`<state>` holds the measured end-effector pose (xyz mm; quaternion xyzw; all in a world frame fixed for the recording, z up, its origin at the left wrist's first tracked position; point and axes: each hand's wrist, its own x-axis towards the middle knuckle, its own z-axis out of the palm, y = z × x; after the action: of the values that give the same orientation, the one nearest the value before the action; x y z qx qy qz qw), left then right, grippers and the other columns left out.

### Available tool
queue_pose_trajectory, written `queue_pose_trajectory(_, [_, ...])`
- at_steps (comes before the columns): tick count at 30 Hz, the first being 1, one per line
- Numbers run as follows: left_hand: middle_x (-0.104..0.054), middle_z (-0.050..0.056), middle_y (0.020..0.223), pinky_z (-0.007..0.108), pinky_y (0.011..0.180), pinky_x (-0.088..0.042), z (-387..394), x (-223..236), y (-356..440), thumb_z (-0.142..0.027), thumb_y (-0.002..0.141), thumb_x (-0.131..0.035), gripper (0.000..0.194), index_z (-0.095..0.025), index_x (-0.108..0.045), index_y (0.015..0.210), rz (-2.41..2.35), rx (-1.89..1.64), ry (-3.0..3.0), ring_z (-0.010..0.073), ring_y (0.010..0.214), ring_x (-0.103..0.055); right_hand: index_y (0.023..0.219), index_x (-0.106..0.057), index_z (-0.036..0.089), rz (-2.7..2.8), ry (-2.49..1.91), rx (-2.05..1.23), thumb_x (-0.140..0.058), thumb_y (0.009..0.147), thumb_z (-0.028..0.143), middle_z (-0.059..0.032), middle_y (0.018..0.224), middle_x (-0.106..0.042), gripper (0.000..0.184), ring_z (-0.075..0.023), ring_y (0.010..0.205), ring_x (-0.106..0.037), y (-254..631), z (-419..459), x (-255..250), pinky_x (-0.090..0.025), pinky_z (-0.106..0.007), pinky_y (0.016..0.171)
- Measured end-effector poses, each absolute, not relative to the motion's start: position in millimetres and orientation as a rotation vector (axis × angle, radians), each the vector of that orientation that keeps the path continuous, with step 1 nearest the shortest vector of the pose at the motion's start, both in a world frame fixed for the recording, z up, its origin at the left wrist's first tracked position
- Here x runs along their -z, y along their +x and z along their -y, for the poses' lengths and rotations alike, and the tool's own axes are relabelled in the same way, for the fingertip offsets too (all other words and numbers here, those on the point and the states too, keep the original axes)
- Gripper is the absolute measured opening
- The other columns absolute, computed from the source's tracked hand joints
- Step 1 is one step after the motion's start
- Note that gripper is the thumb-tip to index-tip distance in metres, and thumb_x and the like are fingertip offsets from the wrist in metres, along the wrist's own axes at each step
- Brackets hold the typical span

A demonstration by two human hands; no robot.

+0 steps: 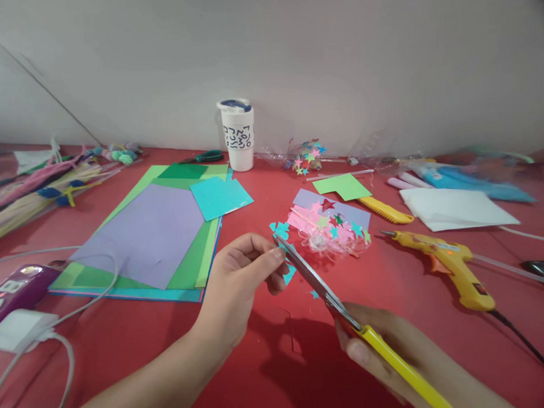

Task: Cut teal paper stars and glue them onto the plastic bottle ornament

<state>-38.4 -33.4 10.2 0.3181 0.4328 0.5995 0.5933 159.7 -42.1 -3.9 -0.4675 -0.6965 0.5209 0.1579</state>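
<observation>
My left hand (239, 283) pinches a small teal paper scrap (283, 233) between thumb and fingers above the red table (261, 361). My right hand (386, 343) grips yellow-handled scissors (344, 306), whose blades reach up into the teal scrap beside my left fingertips. Just beyond lies a lilac card (349, 212) with a pink piece and small coloured paper stars (331, 228) on it.
A stack of coloured paper sheets (151, 239) lies to the left, a white lidded cup (238, 136) at the back wall. A yellow glue gun (450, 262) and its cord sit at right, with a yellow cutter (384, 210), white paper (452, 208), pipe cleaners (37, 184) and a charger (16, 329).
</observation>
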Motion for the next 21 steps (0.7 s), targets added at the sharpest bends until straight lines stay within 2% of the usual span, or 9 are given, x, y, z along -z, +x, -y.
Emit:
queue_pose_trajectory(4, [-0.063,-0.003,0.054,0.014,0.044,-0.040,33.3,-9.9,-38.4,-0.016,0.075,-0.067,0.015,-0.015,-0.058,0.063,-1.005,-1.396,0.726,0.0049,0.043,-0.054,0.061,-0.031,0.023,2.021,-1.324,-1.507,-0.048,0.076,0.076,0.0065,0.054,-0.025,0.057,-0.0098,0.046,-0.027,160.1,40.7,-0.7,-0.023,-0.024,0.041])
queue_pose_trajectory(8, [-0.063,-0.003,0.053,0.015,0.044,-0.040,33.9,-10.7,-38.2,-0.016,0.074,-0.068,0.015,-0.015,-0.058,0.062,-1.007,-1.393,0.716,0.0050,0.043,-0.054,0.061,-0.035,0.023,2.029,-1.308,-1.510,-0.048,0.076,0.077,0.0057,0.052,-0.031,0.057,-0.0111,0.047,-0.033,161.6,42.0,-4.7,-0.028,-0.023,0.041])
queue_pose_trajectory(14, [-0.063,-0.003,0.053,0.014,0.043,-0.040,34.5,-12.5,-38.4,-0.016,0.074,-0.068,0.015,-0.015,-0.059,0.061,-0.995,-1.394,0.707,0.0049,0.042,-0.054,0.064,-0.041,0.024,2.033,-1.276,-1.430,-0.034,0.079,0.080,0.0024,0.053,-0.043,0.059,-0.0147,0.049,-0.043,162.8,49.0,-6.0,-0.035,-0.025,0.043])
queue_pose_trajectory(21, [-0.063,-0.002,0.053,0.014,0.043,-0.041,35.1,-13.2,-37.6,-0.015,0.075,-0.067,0.016,-0.015,-0.059,0.060,-0.993,-1.394,0.704,0.0045,0.042,-0.054,0.066,-0.048,0.024,2.067,-1.305,-1.339,-0.040,0.078,0.079,0.0003,0.056,-0.050,0.057,-0.0158,0.051,-0.046,168.3,49.4,-6.4,-0.037,-0.025,0.043])
